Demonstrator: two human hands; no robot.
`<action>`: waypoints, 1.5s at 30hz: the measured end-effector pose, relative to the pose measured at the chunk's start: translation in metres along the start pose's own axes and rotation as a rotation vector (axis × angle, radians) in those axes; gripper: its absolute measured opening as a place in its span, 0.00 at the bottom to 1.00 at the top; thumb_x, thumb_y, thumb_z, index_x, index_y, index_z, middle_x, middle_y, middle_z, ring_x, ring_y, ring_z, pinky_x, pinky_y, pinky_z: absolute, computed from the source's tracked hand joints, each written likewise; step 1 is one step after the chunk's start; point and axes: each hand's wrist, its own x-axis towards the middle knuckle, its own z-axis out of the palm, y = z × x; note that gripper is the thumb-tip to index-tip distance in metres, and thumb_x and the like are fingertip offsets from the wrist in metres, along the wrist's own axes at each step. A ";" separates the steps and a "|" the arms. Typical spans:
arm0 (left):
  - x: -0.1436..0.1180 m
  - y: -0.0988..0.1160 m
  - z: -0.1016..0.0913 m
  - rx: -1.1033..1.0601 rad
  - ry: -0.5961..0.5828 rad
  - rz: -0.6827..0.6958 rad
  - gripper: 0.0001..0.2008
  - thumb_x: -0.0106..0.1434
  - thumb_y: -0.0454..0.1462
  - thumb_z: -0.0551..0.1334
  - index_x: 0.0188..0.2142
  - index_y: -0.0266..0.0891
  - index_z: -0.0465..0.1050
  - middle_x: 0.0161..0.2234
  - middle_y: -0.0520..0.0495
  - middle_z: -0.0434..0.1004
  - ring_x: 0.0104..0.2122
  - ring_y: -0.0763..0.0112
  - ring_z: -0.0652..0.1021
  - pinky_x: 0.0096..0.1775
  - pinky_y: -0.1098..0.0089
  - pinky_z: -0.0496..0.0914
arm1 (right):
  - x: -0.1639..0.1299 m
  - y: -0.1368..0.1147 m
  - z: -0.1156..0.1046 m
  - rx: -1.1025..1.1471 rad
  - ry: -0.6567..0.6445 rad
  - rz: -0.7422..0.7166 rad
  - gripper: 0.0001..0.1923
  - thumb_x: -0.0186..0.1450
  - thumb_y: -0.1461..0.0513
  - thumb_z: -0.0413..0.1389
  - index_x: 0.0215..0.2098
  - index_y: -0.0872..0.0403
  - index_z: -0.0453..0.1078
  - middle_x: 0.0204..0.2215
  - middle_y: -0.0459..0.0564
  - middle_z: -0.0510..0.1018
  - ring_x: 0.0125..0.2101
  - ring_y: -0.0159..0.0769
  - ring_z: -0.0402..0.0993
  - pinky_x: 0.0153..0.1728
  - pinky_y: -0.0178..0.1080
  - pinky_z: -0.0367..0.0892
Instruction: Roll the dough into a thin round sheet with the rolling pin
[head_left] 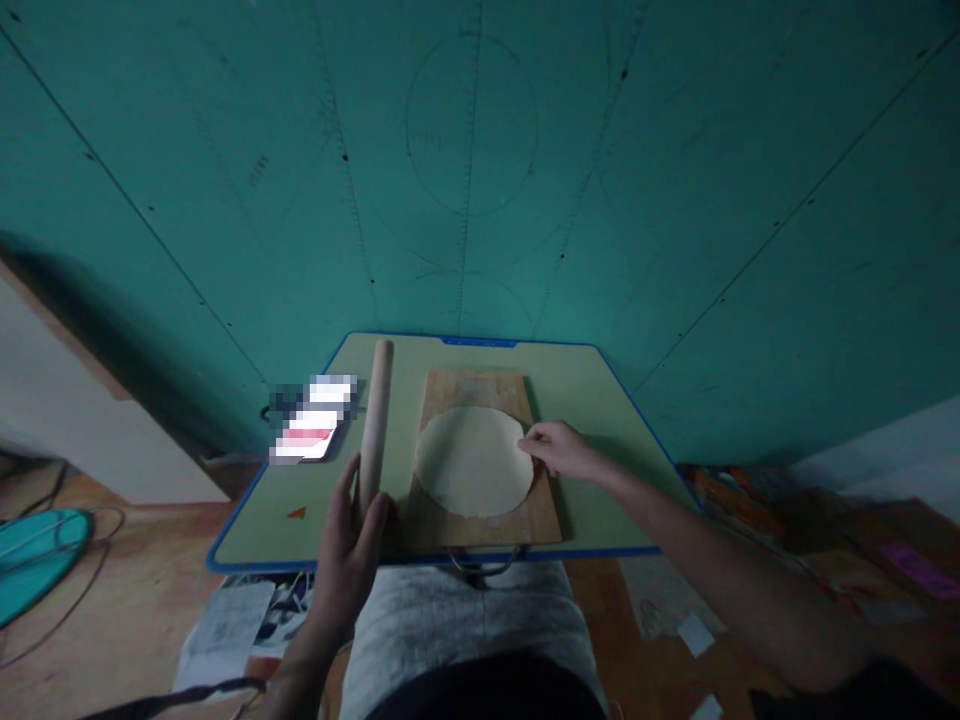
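Observation:
A round, flat sheet of dough [474, 462] lies on a wooden cutting board [480, 388], reaching past the board's left edge a little. My right hand [559, 448] pinches the dough's right rim between thumb and fingers. To the left, my left hand [354, 540] is wrapped round the lower end of a wooden rolling pin [377, 420], which points away from me. The pin is left of the board and apart from the dough.
A small table [577, 390] with a blue edge carries the board. At its left edge lies a phone [315, 420] with a lit, blurred screen, near a small orange scrap [297, 513]. A green wall [465, 180] rises behind. Boxes [862, 560] sit at right.

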 end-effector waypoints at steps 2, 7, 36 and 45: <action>0.000 0.003 0.000 0.005 0.013 -0.005 0.37 0.64 0.51 0.60 0.66 0.35 0.56 0.30 0.51 0.76 0.31 0.65 0.79 0.34 0.67 0.73 | 0.001 0.003 0.000 -0.017 -0.022 0.012 0.13 0.64 0.63 0.59 0.22 0.53 0.66 0.13 0.38 0.69 0.11 0.23 0.62 0.12 0.27 0.52; 0.001 0.009 0.002 0.016 0.047 0.000 0.38 0.62 0.52 0.60 0.65 0.33 0.58 0.28 0.51 0.75 0.29 0.66 0.77 0.32 0.67 0.72 | -0.003 0.015 -0.004 0.010 -0.057 0.035 0.12 0.65 0.59 0.59 0.26 0.53 0.65 0.18 0.41 0.76 0.12 0.24 0.68 0.11 0.25 0.53; -0.057 0.047 0.072 0.818 -0.618 0.650 0.37 0.67 0.32 0.54 0.72 0.39 0.41 0.34 0.47 0.80 0.29 0.63 0.80 0.31 0.67 0.74 | 0.026 0.057 0.003 -0.353 0.373 -0.717 0.12 0.66 0.63 0.50 0.43 0.50 0.74 0.48 0.55 0.75 0.55 0.44 0.70 0.59 0.49 0.65; -0.062 0.043 0.091 0.824 -0.505 0.889 0.30 0.63 0.28 0.53 0.66 0.33 0.60 0.70 0.38 0.57 0.68 0.54 0.59 0.65 0.56 0.60 | 0.034 0.038 0.012 -0.677 0.227 -0.739 0.28 0.66 0.65 0.46 0.64 0.54 0.65 0.69 0.57 0.60 0.70 0.49 0.47 0.68 0.58 0.47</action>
